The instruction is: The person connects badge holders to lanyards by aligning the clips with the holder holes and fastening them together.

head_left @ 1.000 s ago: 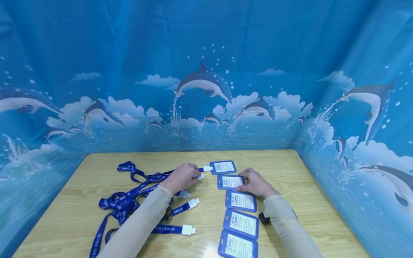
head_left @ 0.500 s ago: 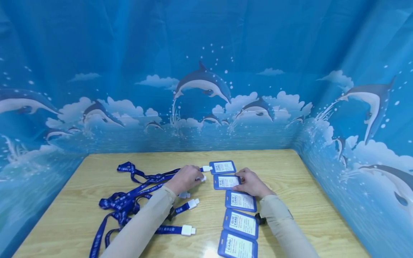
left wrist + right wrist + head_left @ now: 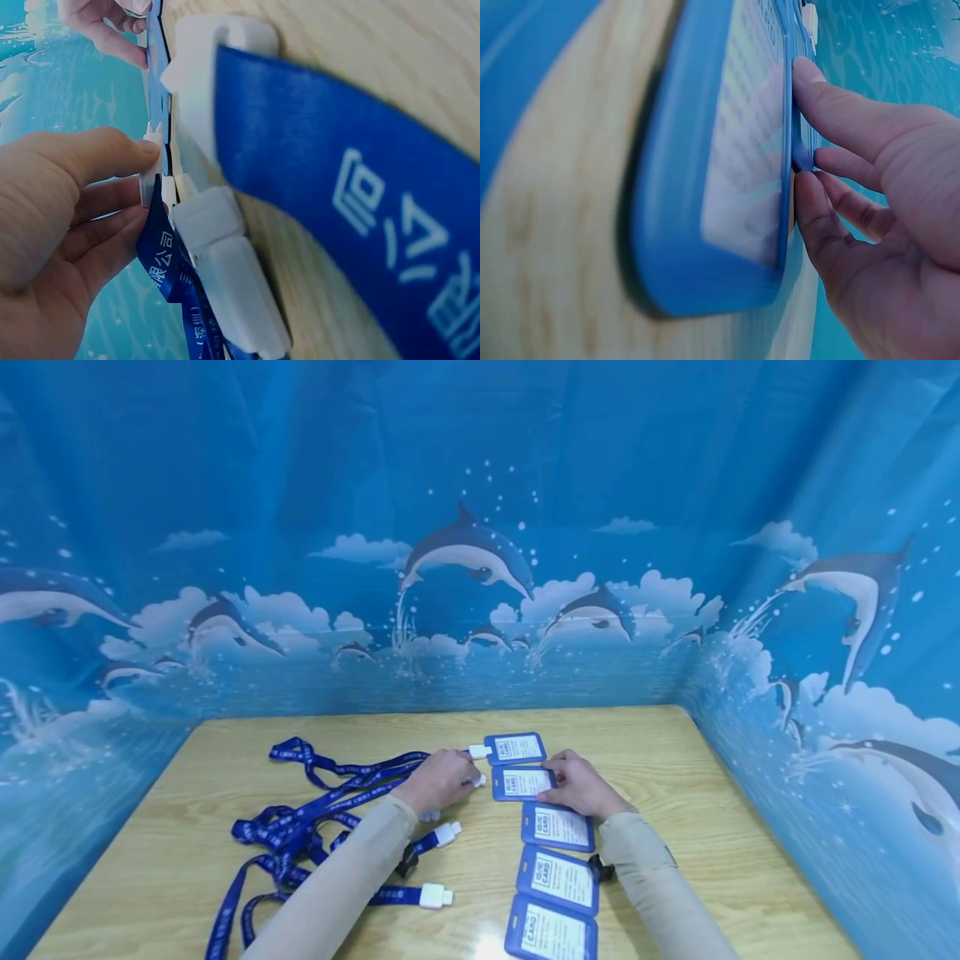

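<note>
Badge holder: second blue card holder (image 3: pixel 524 782) from the far end of a column of five on the wooden table (image 3: pixel 697 793), lying flat, just in front of the farthest one.
Right hand (image 3: pixel 577 787): fingertips curled onto the right edge of that badge holder, thumb along its near side, pinning it; the right wrist view shows the fingers (image 3: pixel 840 124) pressed against the blue frame.
Left hand (image 3: pixel 441 779): pinches a white lanyard clip (image 3: pixel 476 781) between thumb and fingers, its tip just beside the badge holder's left edge; whether they touch I cannot tell.
Lanyards (image 3: pixel 300 827): a tangle of blue printed straps left of the hands, with white clips (image 3: pixel 437 895) lying loose near the left forearm.
Farthest holder (image 3: pixel 514 748): already has a white clip (image 3: pixel 477 751) at its left end.
Other holders: three more (image 3: pixel 558 827) run toward the near edge, beside the right forearm.
Backdrop: blue dolphin-print sheet (image 3: pixel 480 560) around the table.
</note>
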Available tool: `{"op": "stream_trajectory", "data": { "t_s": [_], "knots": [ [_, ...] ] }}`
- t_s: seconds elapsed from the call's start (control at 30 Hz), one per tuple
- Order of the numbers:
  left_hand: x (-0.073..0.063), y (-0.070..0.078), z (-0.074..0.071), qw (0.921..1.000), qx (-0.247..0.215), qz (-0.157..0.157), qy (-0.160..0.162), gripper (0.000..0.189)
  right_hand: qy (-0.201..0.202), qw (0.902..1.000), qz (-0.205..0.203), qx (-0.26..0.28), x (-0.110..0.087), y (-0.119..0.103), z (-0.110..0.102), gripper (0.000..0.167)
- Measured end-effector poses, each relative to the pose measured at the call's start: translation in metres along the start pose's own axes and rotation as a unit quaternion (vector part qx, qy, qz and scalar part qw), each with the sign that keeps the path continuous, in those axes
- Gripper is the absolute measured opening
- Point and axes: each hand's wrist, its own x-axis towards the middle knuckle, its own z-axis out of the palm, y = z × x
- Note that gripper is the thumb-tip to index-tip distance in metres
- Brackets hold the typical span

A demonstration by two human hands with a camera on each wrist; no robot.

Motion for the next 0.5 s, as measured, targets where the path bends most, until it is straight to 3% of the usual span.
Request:
{"op": "stream_trajectory", "data": {
  "t_s": [0.3, 0.5],
  "knots": [
    [0.0052, 0.0016, 0.0059, 0.9997, 0.006, -0.013, -0.018, 0.011, 0.002, 0.9999, -0.006, -0.008, -0.0002, -0.0044, 0.0007, 0.065],
    [0.0075, 0.0029, 0.0094, 0.9996, 0.017, -0.006, -0.023, 0.012, 0.0, 1.0, 0.004, -0.005, 0.0002, -0.0086, 0.0029, 0.066]
  ]
}}
